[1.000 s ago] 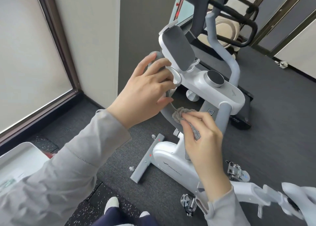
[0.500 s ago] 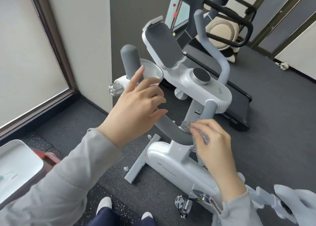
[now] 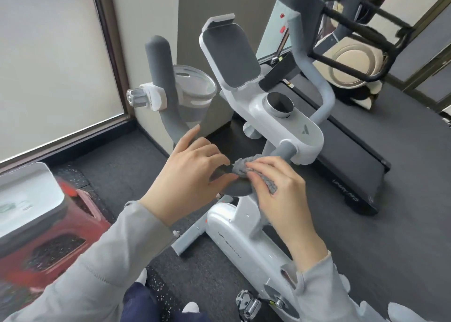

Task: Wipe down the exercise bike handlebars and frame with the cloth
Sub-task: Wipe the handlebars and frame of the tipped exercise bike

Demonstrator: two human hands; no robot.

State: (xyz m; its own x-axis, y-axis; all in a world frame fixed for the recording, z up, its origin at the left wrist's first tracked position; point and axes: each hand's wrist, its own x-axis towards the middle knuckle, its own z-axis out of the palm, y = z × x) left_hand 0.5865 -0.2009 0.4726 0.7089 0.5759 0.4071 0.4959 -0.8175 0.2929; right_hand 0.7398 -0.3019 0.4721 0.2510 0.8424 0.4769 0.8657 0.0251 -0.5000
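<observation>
- Grey fuzzy cloth [image 3: 253, 173] sits bunched under the right hand [image 3: 280, 195], whose curled fingers pinch it against the padded grey handlebar [image 3: 234, 187] just below the white console [image 3: 280, 124].
- Left hand [image 3: 188, 175] rests on the same bar just beside the cloth, fingers bent over the padding, thumb pointing up; it holds the bar loosely rather than gripping hard.
- Half a second ago the left hand sat higher on the curved bar; it has now slid down until its fingertips nearly touch the cloth.
- The upright left grip [image 3: 158, 60] and the clear cup holder [image 3: 192, 90], earlier partly hidden by that hand, now show in full.
- White bike frame [image 3: 231, 236] stands below the hands on dark floor [image 3: 366, 236], with a treadmill [image 3: 341, 156] just behind.
</observation>
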